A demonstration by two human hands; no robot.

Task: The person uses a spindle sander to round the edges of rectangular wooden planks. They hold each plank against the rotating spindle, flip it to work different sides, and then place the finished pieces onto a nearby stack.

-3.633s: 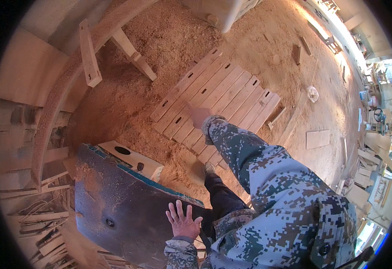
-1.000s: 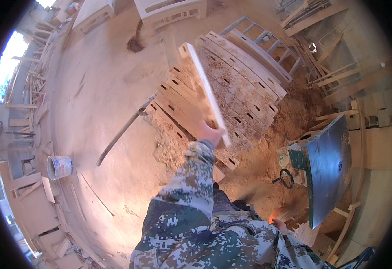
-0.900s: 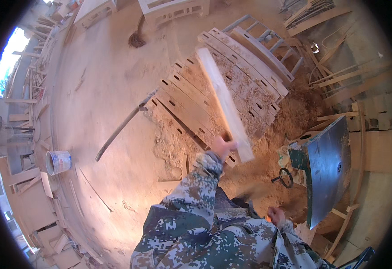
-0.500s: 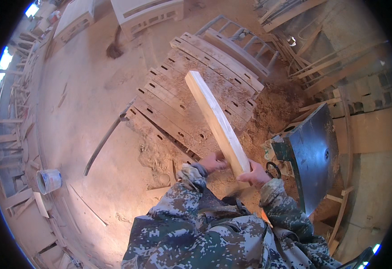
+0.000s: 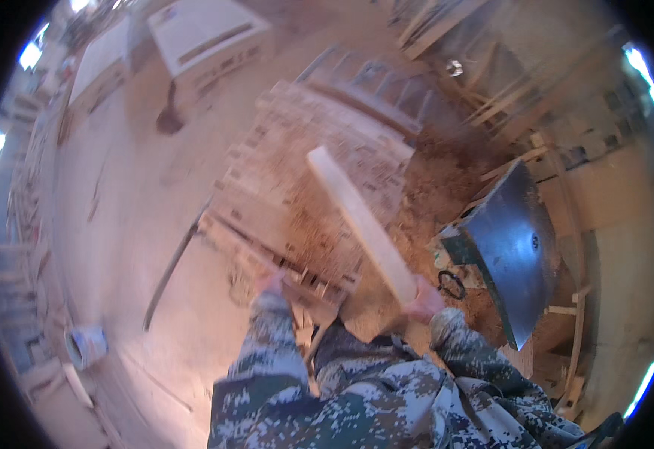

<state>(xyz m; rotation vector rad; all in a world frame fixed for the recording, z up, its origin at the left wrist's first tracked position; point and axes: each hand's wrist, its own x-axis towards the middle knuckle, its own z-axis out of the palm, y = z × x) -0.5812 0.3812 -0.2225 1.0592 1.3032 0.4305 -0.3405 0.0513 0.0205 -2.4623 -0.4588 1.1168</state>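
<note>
My right hand (image 5: 424, 301) is closed round the near end of a long, pale wooden bar (image 5: 360, 217). The bar slants away to the upper left, above a stack of slotted boards (image 5: 267, 183). At the stack's near left side, my left hand (image 5: 269, 282) is against the edge of the outermost slotted board (image 5: 241, 245). Motion blur smears its fingers, so their grip does not show. Dark slots and a gap appear beside that board, near its closer end. Wood shavings lie over the stack.
To my right stands a machine with a dark metal table (image 5: 518, 239), a black ring-shaped handle (image 5: 452, 284) beside it. Sawdust is heaped between it and the stack. A dark curved strip (image 5: 169, 277) and a white bucket (image 5: 87, 346) are at left. A ladder-like frame (image 5: 372, 78) lies beyond.
My left hand has left the pale bar's side and moved left to the outermost slotted board. My right hand still holds the bar. The whole view has shifted and blurred.
</note>
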